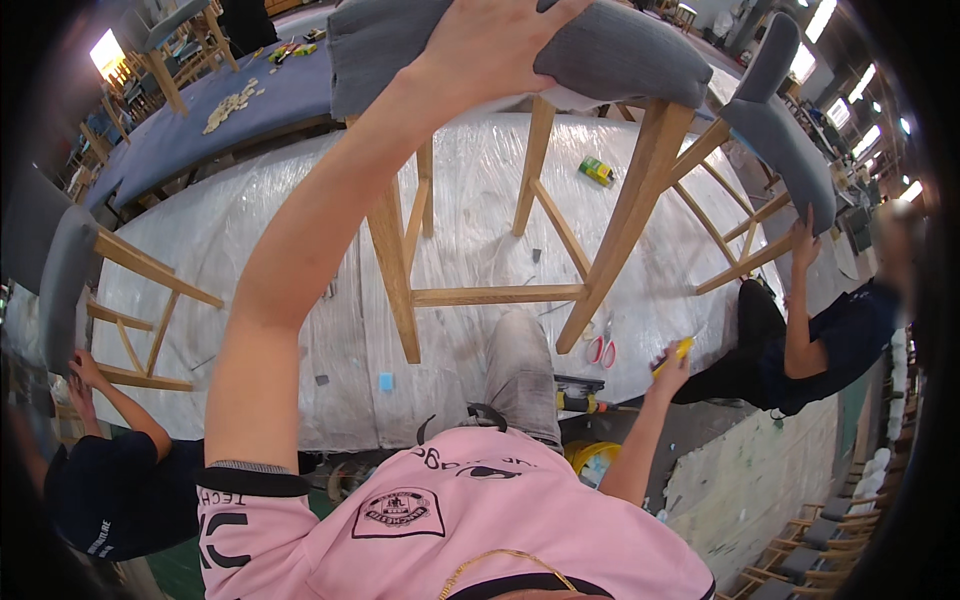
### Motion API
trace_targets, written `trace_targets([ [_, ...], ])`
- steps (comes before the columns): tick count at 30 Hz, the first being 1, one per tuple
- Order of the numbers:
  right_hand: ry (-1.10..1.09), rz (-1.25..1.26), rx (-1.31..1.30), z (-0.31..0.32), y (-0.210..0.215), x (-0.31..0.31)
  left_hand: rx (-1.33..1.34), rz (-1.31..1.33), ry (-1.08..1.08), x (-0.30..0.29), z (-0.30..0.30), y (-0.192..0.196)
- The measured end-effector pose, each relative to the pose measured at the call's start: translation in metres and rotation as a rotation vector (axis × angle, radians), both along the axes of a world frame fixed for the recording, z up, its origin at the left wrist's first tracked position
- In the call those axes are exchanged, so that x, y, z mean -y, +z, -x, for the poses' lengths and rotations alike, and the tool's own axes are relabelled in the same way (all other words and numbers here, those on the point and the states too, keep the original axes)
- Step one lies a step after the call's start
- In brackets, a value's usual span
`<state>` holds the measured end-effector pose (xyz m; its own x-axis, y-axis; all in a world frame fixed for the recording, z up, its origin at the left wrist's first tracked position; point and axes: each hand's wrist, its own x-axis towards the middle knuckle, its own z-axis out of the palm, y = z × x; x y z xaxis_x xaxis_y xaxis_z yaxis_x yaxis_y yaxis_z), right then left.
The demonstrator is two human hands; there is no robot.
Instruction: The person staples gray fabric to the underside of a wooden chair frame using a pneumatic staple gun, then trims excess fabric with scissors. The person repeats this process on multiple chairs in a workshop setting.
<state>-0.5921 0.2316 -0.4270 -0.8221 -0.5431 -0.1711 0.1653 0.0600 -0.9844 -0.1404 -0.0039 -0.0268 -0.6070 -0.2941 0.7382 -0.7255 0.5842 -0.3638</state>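
a wide worktable (250,240) wrapped in clear plastic fills the middle — a blue-covered table (270,105) lies behind it, upper left. bright ceiling lights (850,100) line the upper right; stacked wooden chairs (810,560) crowd the lower right.

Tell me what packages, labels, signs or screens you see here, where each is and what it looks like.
Small box: on the plastic-wrapped table beyond the wooden chair legs, boxy, green and yellow.
Round badge: on the pink shirt's chest at the bottom, dark outline.
Dark lettering: on the pink sleeve below the left hand's arm.
No signs or screens are visible.
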Motion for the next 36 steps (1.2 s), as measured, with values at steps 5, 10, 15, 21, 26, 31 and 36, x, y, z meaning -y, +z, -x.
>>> trace_targets([
  [5, 0.292, -0.322, -0.001, -0.029, -0.132, -0.001, -0.05, 0.041, 0.02, 0.007, 0.006, 0.001],
  [10, 0.376, -0.445, 0.046, -0.081, -0.211, 0.036, -0.089, 0.091, 0.065, 0.046, 0.014, -0.012],
  [15, 0.479, -0.426, -0.171, -0.125, -0.235, 0.066, -0.042, 0.079, 0.18, 0.047, 0.015, -0.008],
  [21, 0.07, -0.503, -0.507, -0.118, -0.245, -0.011, 0.018, 0.14, 0.186, 0.062, 0.013, -0.008],
  [26, -0.214, -0.737, -0.238, -0.093, -0.282, -0.1, 0.009, 0.092, 0.175, 0.069, 0.016, -0.006],
  [31, -0.381, -0.841, 0.046, -0.093, -0.29, -0.094, 0.072, 0.011, 0.186, 0.048, 0.017, 0.007],
  [36, -0.152, -0.588, 0.425, -0.101, -0.376, -0.099, 0.052, -0.393, 0.18, 0.058, 0.04, 0.049],
])
